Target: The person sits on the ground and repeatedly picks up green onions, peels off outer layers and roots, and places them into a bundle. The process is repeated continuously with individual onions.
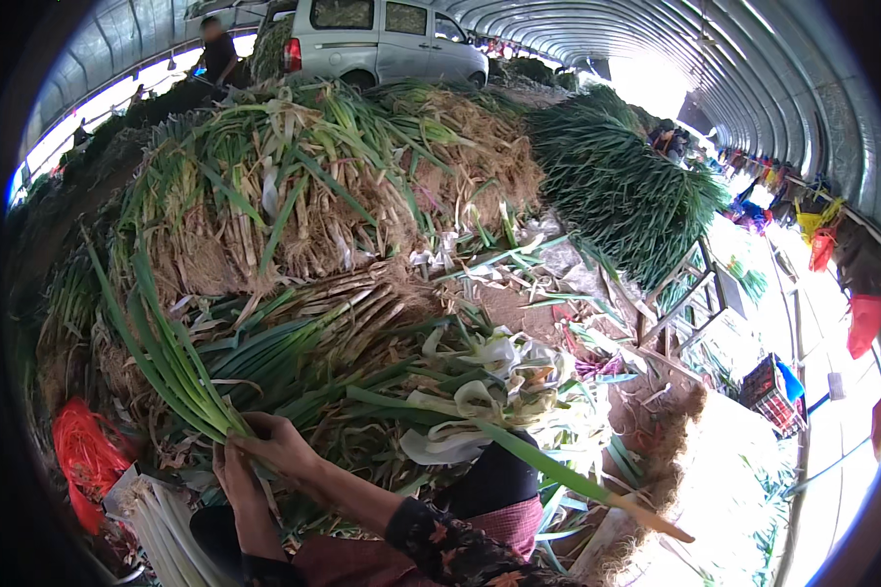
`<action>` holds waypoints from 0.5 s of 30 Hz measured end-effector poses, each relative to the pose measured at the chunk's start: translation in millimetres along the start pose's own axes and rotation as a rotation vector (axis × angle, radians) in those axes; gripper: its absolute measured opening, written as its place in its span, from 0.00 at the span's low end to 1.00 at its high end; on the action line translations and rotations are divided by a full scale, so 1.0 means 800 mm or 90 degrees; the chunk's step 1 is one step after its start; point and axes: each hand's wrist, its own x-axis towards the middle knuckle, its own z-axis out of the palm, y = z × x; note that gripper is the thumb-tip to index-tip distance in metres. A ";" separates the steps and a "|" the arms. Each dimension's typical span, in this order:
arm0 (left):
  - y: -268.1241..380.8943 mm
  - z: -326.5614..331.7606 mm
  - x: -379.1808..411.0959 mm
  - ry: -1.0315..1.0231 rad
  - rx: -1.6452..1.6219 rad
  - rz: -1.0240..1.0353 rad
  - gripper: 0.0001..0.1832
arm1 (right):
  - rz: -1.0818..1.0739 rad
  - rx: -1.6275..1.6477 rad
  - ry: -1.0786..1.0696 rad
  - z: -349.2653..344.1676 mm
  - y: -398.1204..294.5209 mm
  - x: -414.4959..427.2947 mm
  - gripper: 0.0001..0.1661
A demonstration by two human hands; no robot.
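Both my hands meet around the stalk of a green onion (180,378), whose long green leaves fan out towards the upper left. My right hand (283,444) grips it where the leaves begin. Just below and touching the same plant is my left hand (241,473). A long leaf with a brown tip (558,473) stretches across to the lower right. At the lower left, a bundle of white onion stalks (165,524) lies beside my left forearm. Unpeeled onions with brown roots (360,304) lie beyond my hands, among stripped leaves.
Red plastic twine (88,455) lies at the left. Large heaps of onions (279,198) and green leaves (617,176) rise ahead. A wooden stool frame (686,301) and a crate (771,396) stand at the right. Behind are a van (404,44) and a person (218,55).
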 end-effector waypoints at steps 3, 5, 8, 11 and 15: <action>-0.002 0.008 0.001 0.007 -0.056 -0.037 0.21 | -0.042 -0.016 0.028 -0.002 -0.005 0.010 0.29; 0.006 0.009 0.004 0.057 -0.119 -0.098 0.21 | -0.034 -0.079 0.038 -0.002 -0.011 0.007 0.27; 0.024 0.003 0.014 -0.074 -0.156 -0.098 0.20 | -0.045 -0.149 0.072 0.004 -0.011 -0.004 0.24; 0.034 -0.009 0.025 -0.110 -0.127 -0.059 0.17 | -0.117 -0.174 0.082 0.014 -0.002 -0.003 0.24; 0.023 -0.026 0.032 -0.052 -0.133 -0.027 0.18 | -0.242 -0.274 0.117 0.025 0.007 0.009 0.23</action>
